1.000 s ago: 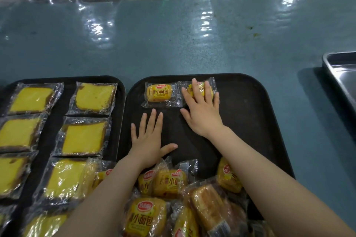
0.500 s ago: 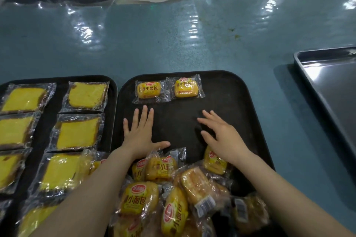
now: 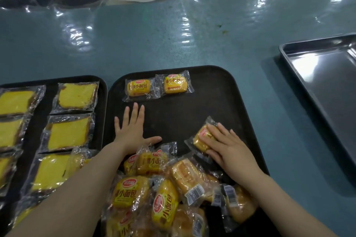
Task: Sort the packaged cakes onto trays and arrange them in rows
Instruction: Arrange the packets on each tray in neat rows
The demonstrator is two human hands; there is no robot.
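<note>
Two wrapped yellow small buns (image 3: pixel 138 87) (image 3: pixel 175 84) lie side by side in a row at the far edge of the black middle tray (image 3: pixel 227 98). A heap of the same wrapped buns (image 3: pixel 159 194) covers the tray's near end. My right hand (image 3: pixel 229 150) lies over one bun (image 3: pixel 201 139) at the heap's far right, fingers on top and thumb along its near side, gripping it. My left hand (image 3: pixel 131 131) rests flat on the bare tray with fingers spread, just beyond the heap.
A second black tray (image 3: pixel 102 90) on the left carries rows of wrapped yellow cake slices (image 3: pixel 69 132). A metal tray (image 3: pixel 323 75) stands at the right. The teal table (image 3: pixel 173 40) is covered with shiny clear film.
My right hand left the second bun in the far row, drew back to the heap and took hold of another bun. My left hand stayed flat on the tray.
</note>
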